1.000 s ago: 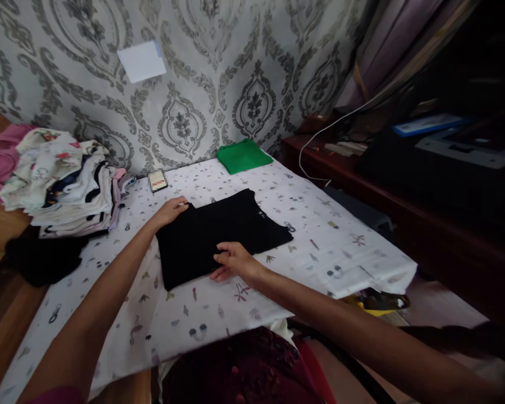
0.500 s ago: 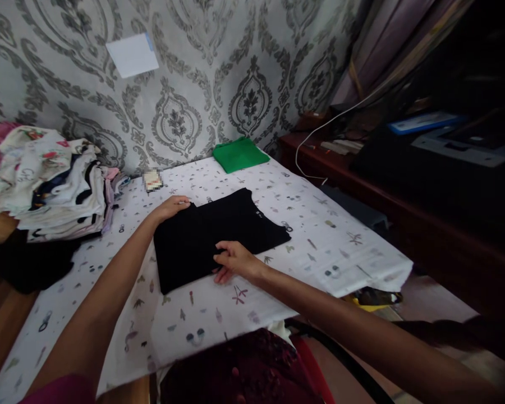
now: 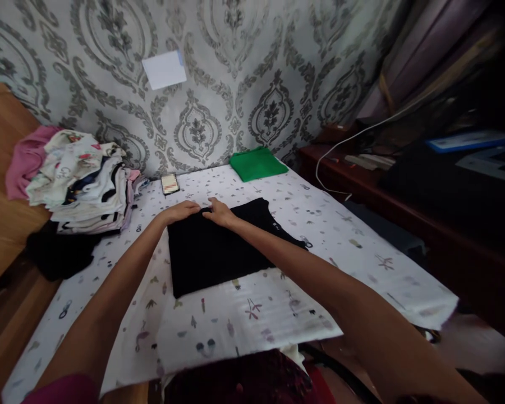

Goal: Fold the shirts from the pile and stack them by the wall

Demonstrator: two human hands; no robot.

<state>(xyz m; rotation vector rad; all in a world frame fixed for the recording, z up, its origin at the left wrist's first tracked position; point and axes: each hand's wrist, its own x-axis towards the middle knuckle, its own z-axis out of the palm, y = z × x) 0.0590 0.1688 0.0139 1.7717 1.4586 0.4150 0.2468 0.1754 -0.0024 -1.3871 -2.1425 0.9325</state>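
Note:
A black shirt (image 3: 227, 249) lies flat and folded on the printed white bedsheet, its neckline with a small label toward the right. My left hand (image 3: 182, 212) is at the shirt's far left edge, fingers closed together on the cloth; the underside of its grip is hidden. Close beside it, my right hand (image 3: 219, 214) reaches across the shirt to the same far edge. Its thumb and index finger are apart, touching or just above the fabric.
A tall stack of folded clothes (image 3: 92, 188) stands at the left, with a black garment (image 3: 61, 252) by its base. Near the wall lie a folded green cloth (image 3: 258, 164) and a small blurred card (image 3: 170, 183). A white cable (image 3: 320, 160) hangs by the dark red furniture (image 3: 324, 163) at the right.
My right hand has moved from the shirt's near edge to its far edge, beside my left hand. My left hand stays at the far edge. The camera view has shifted left.

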